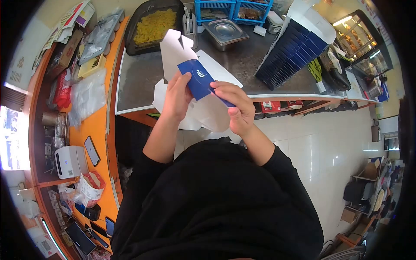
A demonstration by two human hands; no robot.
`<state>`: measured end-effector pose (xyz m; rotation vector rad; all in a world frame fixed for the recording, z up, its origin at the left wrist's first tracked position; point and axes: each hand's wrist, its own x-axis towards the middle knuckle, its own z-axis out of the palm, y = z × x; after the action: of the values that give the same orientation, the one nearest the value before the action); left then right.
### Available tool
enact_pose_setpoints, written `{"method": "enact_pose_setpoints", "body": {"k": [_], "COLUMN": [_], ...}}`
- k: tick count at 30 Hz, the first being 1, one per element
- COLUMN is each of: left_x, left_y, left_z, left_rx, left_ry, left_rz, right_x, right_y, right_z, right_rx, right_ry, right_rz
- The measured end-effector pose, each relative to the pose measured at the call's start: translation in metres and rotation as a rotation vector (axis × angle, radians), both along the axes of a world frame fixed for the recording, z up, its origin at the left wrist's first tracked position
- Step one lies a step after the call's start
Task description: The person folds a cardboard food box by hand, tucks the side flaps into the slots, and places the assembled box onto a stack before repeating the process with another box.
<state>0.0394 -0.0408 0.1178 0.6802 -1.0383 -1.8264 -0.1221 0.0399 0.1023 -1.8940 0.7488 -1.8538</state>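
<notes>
**Left hand [177,97] and right hand [237,107] pinch a flat blue carton [198,80], apparently mid-fold.**
Held left of the carton stack [288,52]; its loose white flaps [173,47] would need creasing next.

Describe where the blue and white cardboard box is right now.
In the head view the cardboard box is at centre, held above the counter edge between the left hand and right hand.

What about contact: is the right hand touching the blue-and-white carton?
Touching. The head view shows the right hand pinching the blue flap of the carton between thumb and fingers, with no gap; the left hand grips it too.
</notes>
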Motion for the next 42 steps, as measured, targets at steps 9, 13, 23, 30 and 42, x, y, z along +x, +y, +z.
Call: {"method": "enact_pose_setpoints", "body": {"k": [9, 13, 23, 30, 42], "left_x": [-0.007, -0.009, 0.014, 0.032, 0.018], "left_y": [0.017, 0.027, 0.039, 0.044, 0.048], "left_z": [-0.012, -0.011, -0.023, -0.028, -0.010], "left_rx": [-0.055, -0.014, -0.454, -0.775, -0.834], "left_ry": [0.324, 0.076, -0.558, -0.764, -0.876], "left_rz": [-0.103, -0.062, -0.001, -0.004, -0.032], "right_x": [-0.001, 0.003, 0.004, -0.039, -0.019], "right_y": [0.007, 0.003, -0.013, -0.040, 0.002], "right_z": [0.007, -0.004, -0.020, -0.015, 0.031], "right_rx": [0.034, 0.102, 0.487, 0.468, 0.142], "right_ry": [0.184, 0.291, -0.216, -0.116, 0.710], "right_rz": [-0.236, -0.448, -0.151, -0.207, -0.338]}}
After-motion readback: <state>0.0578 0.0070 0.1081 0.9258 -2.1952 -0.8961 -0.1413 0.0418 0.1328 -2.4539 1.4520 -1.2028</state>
